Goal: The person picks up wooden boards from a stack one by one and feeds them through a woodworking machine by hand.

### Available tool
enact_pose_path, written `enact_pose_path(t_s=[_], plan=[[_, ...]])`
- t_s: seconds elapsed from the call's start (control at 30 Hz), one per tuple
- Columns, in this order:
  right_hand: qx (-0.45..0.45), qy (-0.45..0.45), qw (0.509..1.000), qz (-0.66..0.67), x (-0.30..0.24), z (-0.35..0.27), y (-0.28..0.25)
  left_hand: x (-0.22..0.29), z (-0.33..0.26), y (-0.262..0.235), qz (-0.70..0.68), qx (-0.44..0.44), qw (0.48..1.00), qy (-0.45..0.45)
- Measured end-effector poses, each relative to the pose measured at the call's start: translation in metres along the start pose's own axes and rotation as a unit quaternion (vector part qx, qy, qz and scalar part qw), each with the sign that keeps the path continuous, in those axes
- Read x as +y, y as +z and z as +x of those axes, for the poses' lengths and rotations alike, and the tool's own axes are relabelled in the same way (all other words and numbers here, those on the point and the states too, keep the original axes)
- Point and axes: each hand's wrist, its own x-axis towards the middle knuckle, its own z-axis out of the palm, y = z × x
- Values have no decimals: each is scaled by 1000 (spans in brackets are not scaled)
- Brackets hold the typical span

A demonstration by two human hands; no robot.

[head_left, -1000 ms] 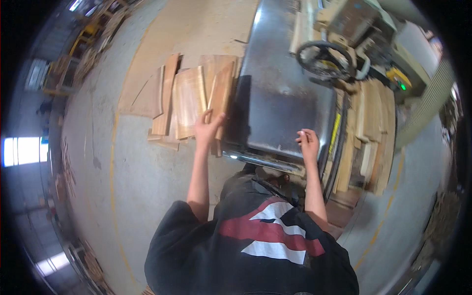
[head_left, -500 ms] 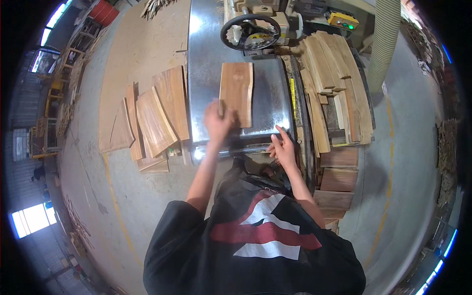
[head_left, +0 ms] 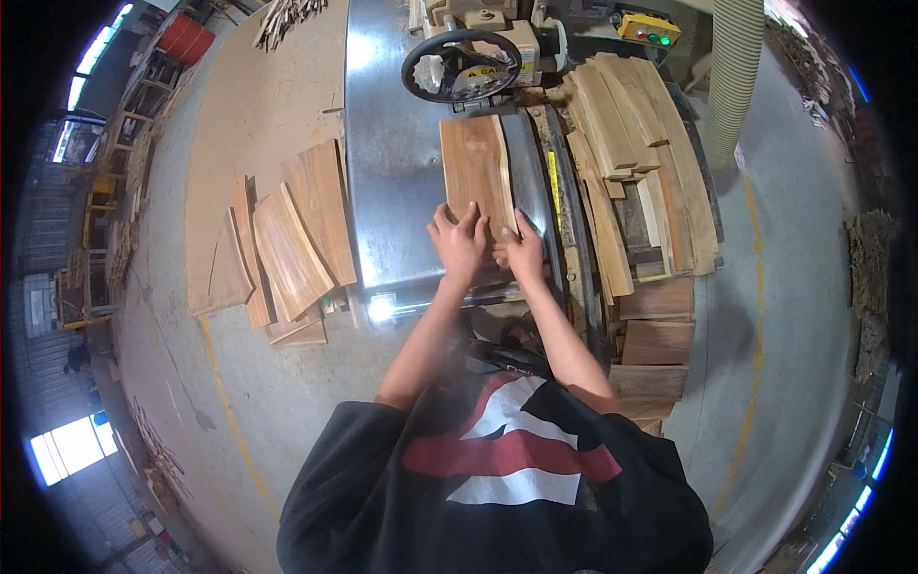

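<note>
A brown wooden board [head_left: 475,167] with a pale, wavy right edge lies flat on the shiny metal machine table [head_left: 392,201]. Its near end is between my two hands. My left hand [head_left: 459,245] grips the near left corner, fingers bent at the board. At the near right corner, my right hand [head_left: 522,254] holds the pale edge, with one finger pointing up along it. Some fingertips are hidden by the hands themselves. Just beyond the board's far end stands a black handwheel [head_left: 461,65] on the machine.
Several loose boards [head_left: 296,239] lie left of the metal on a tan sheet [head_left: 249,124]. Cut strips [head_left: 650,143] are piled at right, beyond a rail with a yellow scale [head_left: 554,182]. A yellow button box [head_left: 648,31] and a ribbed hose [head_left: 734,86] stand far right.
The board has shifted right on the metal table, closer to the rail. My left hand moved right with it, and my right hand came in from the table's edge to the board.
</note>
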Motion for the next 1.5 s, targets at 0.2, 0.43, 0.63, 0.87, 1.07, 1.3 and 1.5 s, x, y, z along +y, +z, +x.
enact_pose_path(t_s=[0.2, 0.43, 0.63, 0.87, 1.07, 1.3, 1.5], plan=[[-5, 9, 1000, 14, -16, 23, 10, -8, 28, 9, -10, -1, 1000, 5], [17, 23, 1000, 7, -38, 48, 22, -11, 63, 21, -28, -13, 999, 13], [28, -1, 999, 27, -50, 99, 37, -13, 110, 45, -13, 7, 1000, 18], [65, -28, 997, 5, -92, 154, 65, -21, 167, 69, -70, 31, 997, -8], [54, -103, 991, 62, -100, 193, 73, -52, 194, 44, -292, -151, 937, -119], [-42, -342, 926, -154, -62, 187, 51, -108, 90, -31, -358, -50, 913, -189], [-119, -239, 961, -75, -22, 84, 3, -195, 35, -159, 184, 141, 945, -232]])
